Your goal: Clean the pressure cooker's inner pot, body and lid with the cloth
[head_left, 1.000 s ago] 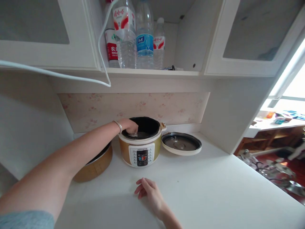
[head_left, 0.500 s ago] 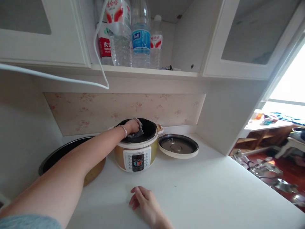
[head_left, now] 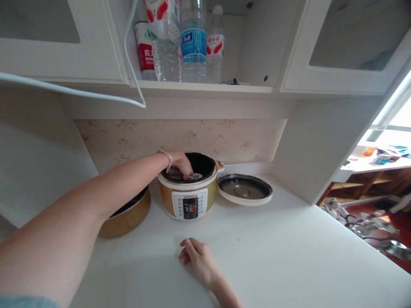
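Note:
My left hand [head_left: 180, 163], with a bracelet at the wrist, reaches down into the open gold-and-white electric pressure cooker [head_left: 189, 201] and is closed on a dark grey cloth [head_left: 189, 175] pressed against the black inner pot. My right hand [head_left: 197, 259] rests on the white counter [head_left: 272, 248] in front of the cooker, fingers loosely curled, holding nothing. The cooker's lid [head_left: 244, 189] lies upside down on the counter just to its right.
A second gold pot [head_left: 126, 216] stands left of the cooker, partly behind my arm. Several water bottles [head_left: 180, 38] stand on the shelf above, between white cabinet doors. A white cable [head_left: 96, 96] hangs under the cabinets. A window and cluttered furniture lie at the right.
My left hand lifted the cloth to the pot's rim half a second ago and has now pushed it back down inside. My right hand has barely moved.

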Available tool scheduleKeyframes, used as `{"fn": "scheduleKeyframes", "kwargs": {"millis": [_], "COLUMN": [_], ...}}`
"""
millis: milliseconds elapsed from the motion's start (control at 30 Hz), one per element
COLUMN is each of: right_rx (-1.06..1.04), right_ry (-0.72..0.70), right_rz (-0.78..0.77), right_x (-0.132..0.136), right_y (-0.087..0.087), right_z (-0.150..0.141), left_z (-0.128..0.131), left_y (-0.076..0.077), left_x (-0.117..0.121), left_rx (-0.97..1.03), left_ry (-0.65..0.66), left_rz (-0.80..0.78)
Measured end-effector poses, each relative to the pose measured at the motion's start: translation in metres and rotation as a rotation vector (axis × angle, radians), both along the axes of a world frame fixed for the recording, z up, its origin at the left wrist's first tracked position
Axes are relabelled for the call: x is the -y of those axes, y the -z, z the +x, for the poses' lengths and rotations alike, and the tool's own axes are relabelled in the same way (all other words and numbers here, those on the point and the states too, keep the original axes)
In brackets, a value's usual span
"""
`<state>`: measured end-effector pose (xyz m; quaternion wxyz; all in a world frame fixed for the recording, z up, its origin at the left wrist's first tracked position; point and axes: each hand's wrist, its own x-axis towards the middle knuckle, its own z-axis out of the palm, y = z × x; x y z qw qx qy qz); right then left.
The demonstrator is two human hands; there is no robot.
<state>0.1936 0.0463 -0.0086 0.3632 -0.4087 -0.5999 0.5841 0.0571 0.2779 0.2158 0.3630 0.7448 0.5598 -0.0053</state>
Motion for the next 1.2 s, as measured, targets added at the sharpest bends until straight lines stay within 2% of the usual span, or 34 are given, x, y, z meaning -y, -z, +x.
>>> {"fn": "scheduleKeyframes", "kwargs": {"millis": [67,100,167,233,333,433,500,600,700,833,900,967,1033,1100,1200], "right_rx": [-0.005,-0.008,-0.014,-0.023,-0.032,-0.025,-0.009,0.034,0.082,0.131,0.141,0.138,0.134,0.135,0.129], "right_ry": [0.003,0.003,0.004,0.004,0.002,0.003,0.002,-0.012,-0.027,-0.034,-0.04,-0.044,-0.039,-0.031,-0.032], "right_rz": [-0.003,-0.006,-0.014,-0.022,-0.03,-0.028,-0.029,-0.013,0.046,0.099,0.103,0.094,0.087,0.08,0.066], "right_x": [-0.001,-0.001,-0.002,-0.003,-0.005,-0.006,-0.007,-0.006,-0.003,0.0,0.0,0.0,0.0,0.0,-0.002], "right_y": [0.0,-0.001,-0.001,-0.002,-0.002,-0.001,-0.001,-0.002,-0.002,-0.004,-0.006,-0.008,-0.011,-0.013,-0.015], "right_z": [0.0,0.0,0.0,0.0,0.0,0.0,0.0,0.0,0.0,-0.001,-0.001,0.0,0.0,0.0,0.0], "left_z": [0.017,0.025,0.039,0.05,0.059,0.064,0.065,0.06,0.04,-0.002,-0.019,-0.028,-0.028,-0.024,-0.009], "left_y": [0.001,0.003,0.01,0.019,0.03,0.033,0.032,0.027,0.015,-0.006,-0.008,-0.002,0.009,0.02,0.026], "left_x": [0.011,0.015,0.016,0.011,-0.003,-0.014,-0.012,0.003,0.024,0.036,0.032,0.025,0.014,0.003,-0.015], "left_rx": [-0.031,-0.001,0.154,0.282,0.355,0.367,0.372,0.342,0.238,-0.118,-0.319,-0.447,-0.479,-0.428,-0.333], "left_ry": [0.059,0.068,-0.025,-0.187,-0.356,-0.421,-0.407,-0.304,-0.152,0.177,0.326,0.4,0.399,0.44,0.608], "left_rz": [-0.226,-0.267,-0.153,0.018,0.157,0.214,0.222,0.162,0.107,0.097,0.166,0.303,0.454,0.561,0.585]}}
